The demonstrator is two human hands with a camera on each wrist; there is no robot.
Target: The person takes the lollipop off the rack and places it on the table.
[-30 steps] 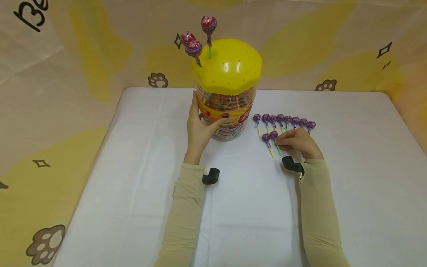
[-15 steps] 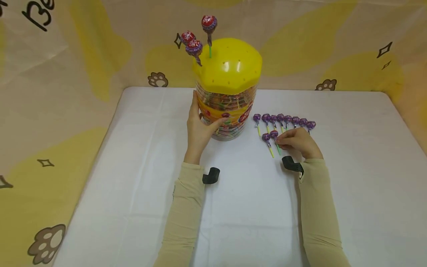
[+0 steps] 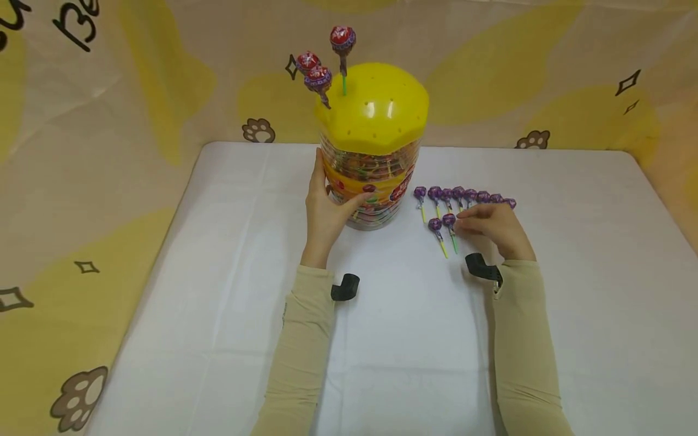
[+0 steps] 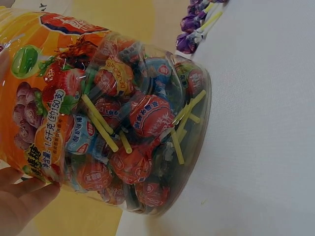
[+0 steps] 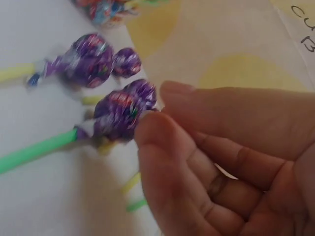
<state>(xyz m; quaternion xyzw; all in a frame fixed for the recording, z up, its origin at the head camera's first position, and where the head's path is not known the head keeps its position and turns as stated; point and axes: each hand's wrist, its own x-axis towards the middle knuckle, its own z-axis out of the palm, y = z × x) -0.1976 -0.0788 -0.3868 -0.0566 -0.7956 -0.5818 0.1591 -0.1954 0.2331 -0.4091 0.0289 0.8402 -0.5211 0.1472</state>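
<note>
While the left hand (image 3: pixel 325 209) curls around the lollipop jar (image 3: pixel 372 163) at the table's (image 3: pixel 218 272) twelve o'clock, a row of purple lollipops (image 3: pixel 463 195) lies at the jar's three o'clock. Three lollipops (image 3: pixel 322 60) stand in the yellow lid (image 3: pixel 376 109). Label writing reads "1.5千克(约150支)". The right hand (image 3: pixel 493 224), fingers loosely bent and now lifted slightly, touches the green-stick lollipop (image 5: pixel 118 113) with its fingertips; a firm pinch cannot be told.

The lollipop jar (image 4: pixel 123 123) label reads "1.5千克(约150支)" just above the left hand's fingertips (image 4: pixel 24 194); backdrop cloth (image 3: pixel 71 27) lettering is cropped, unreadable.
</note>
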